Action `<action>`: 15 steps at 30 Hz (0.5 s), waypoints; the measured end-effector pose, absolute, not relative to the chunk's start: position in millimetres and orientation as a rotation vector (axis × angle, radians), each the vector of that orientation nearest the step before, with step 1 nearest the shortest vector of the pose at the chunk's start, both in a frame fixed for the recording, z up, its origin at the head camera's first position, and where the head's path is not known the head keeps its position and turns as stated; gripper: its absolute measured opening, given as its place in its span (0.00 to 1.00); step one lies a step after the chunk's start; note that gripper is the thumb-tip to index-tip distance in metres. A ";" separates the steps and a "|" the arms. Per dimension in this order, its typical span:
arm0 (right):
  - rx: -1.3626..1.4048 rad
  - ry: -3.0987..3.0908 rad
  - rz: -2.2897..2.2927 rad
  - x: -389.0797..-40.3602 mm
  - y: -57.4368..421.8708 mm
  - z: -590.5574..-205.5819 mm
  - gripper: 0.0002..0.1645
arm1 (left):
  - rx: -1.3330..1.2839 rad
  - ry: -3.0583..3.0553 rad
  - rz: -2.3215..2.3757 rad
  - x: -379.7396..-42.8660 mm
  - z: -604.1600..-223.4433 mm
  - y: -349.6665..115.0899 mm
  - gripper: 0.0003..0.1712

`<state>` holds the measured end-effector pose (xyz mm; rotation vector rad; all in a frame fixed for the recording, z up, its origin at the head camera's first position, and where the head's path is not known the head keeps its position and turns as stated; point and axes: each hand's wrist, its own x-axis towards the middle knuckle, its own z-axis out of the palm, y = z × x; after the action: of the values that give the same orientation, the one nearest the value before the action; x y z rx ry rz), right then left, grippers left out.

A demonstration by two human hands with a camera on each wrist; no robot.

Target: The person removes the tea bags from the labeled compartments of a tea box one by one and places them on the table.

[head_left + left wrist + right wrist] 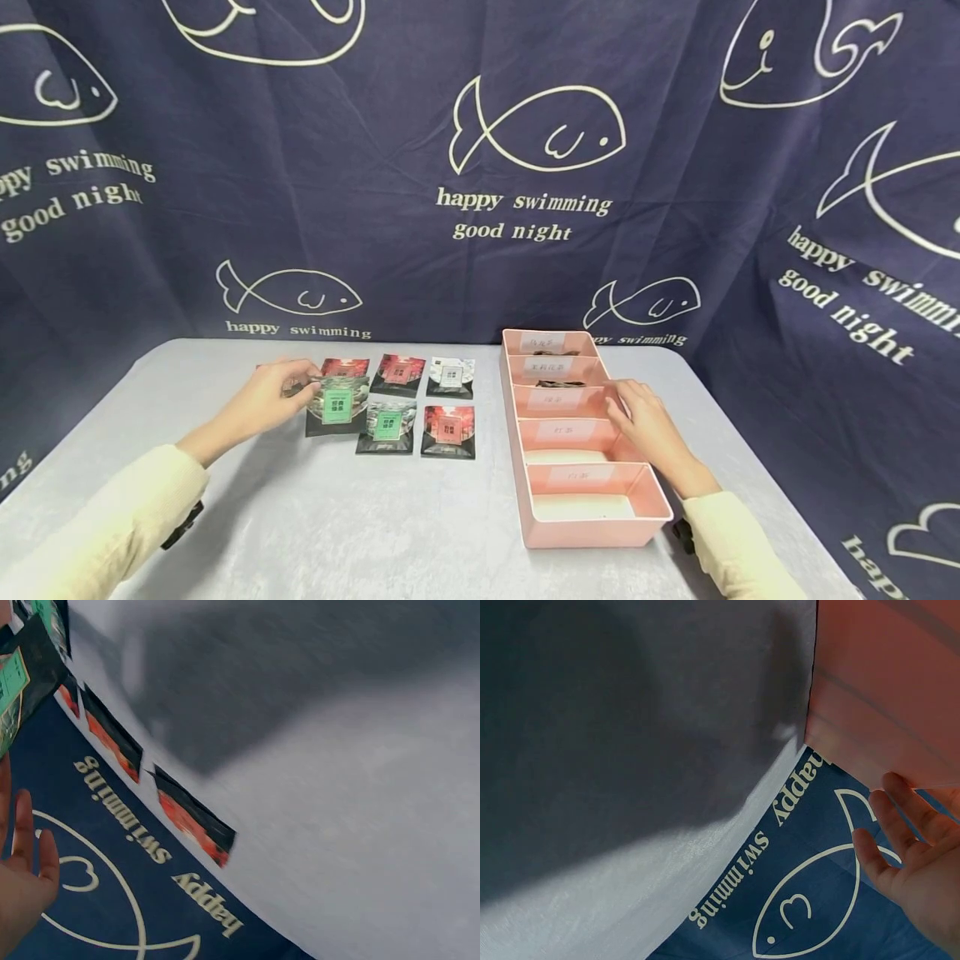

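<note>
My left hand (281, 392) pinches a green-labelled tea sachet (336, 410) by its upper edge, tilted up off the table; in the left wrist view the sachet (19, 682) is partly cut off. Close beside it lie another green-labelled sachet (386, 428) and a red one (448, 432). Behind are more red sachets (400, 375) and a white one (451, 378). On the right, my right hand (651, 423) holds the side rim of a pink divided box (522, 475), thumb inside and fingers along the outer wall (885, 697).
Labelled compartments run front to back in the box; dark sachets (558, 384) stand in the two farthest ones. A grey-white table (300, 525) carries everything. A dark blue curtain (405, 283) with fish drawings hangs behind and at the sides.
</note>
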<state>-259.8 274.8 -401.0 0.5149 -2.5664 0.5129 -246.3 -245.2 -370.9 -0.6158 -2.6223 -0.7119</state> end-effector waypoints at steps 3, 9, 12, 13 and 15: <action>0.518 -2.559 0.508 -260.9 274.7 -401.0 0.16 | -0.633 -2.650 -0.754 -244.6 -371.6 -252.9 0.04; 0.515 -2.557 0.501 -262.0 274.6 -401.1 0.15 | -0.638 -2.702 -0.809 -241.0 -370.4 -265.0 0.06; 0.507 -2.570 0.499 -261.8 274.7 -400.7 0.16 | -0.660 -2.712 -0.807 -241.1 -372.3 -268.7 0.06; 0.504 -2.576 0.502 -261.8 274.7 -400.7 0.16 | -0.671 -2.710 -0.804 -241.5 -373.7 -269.6 0.06; 0.498 -2.585 0.506 -261.5 274.9 -400.6 0.16 | -0.689 -2.698 -0.786 -243.0 -377.2 -271.0 0.06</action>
<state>-261.5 274.9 -400.6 0.4984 -2.5853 0.5057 -243.0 -271.0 -377.2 -0.6888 -2.6982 -0.7859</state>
